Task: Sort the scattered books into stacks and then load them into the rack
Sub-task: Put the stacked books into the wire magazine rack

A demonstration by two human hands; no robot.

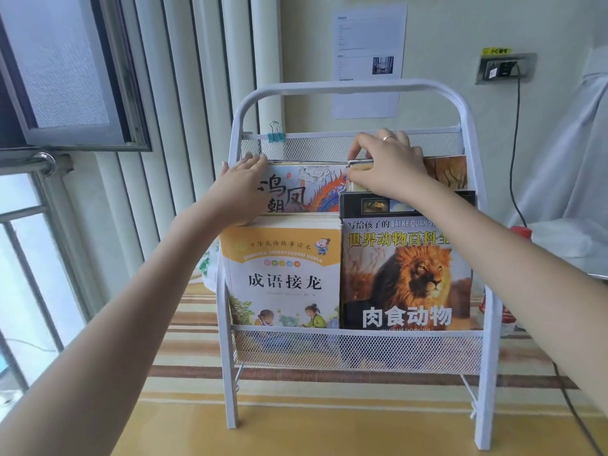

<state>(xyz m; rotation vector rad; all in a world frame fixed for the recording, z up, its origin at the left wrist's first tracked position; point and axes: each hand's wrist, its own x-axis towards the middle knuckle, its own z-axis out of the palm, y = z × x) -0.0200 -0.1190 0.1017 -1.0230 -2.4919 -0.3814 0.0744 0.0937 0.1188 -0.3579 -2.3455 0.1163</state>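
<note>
**Both hands at the back tier of the book rack**

Both bare arms reach forward from the lower corners of the view. The left hand (241, 189) lies with fingers straight and together, flat against the cover at the left end of the phoenix book (302, 189), fingertips up at its top edge; it curls round nothing. The right hand (388, 166), a ring on one finger, pinches the top edge of a thin stack of tan books (449, 171), thumb in front and fingers curled over the back.

The white metal rack (355, 90) stands on a yellow bench (329, 432) with a striped mat, against the wall at 12 o'clock. It has mesh fronts and two tiers. In the back tier the phoenix book sits at 11 o'clock, its cover showing large characters 鸿, 朝 and 风 with clouds and orange feathers; the tan books stand beside it at 1 o'clock.

In the front tier, at 7 o'clock, a stack faces out with the idiom book (283, 278), titled 成语接龙 under an orange band reading 中华成语故事读本. At 5 o'clock is the lion book (408, 278), reading 世界动物百科, "BAI KE QUAN" and 肉食动物, with a maned lion pictured.

A blue binder clip (275, 132) grips the upper mesh rail.
</note>
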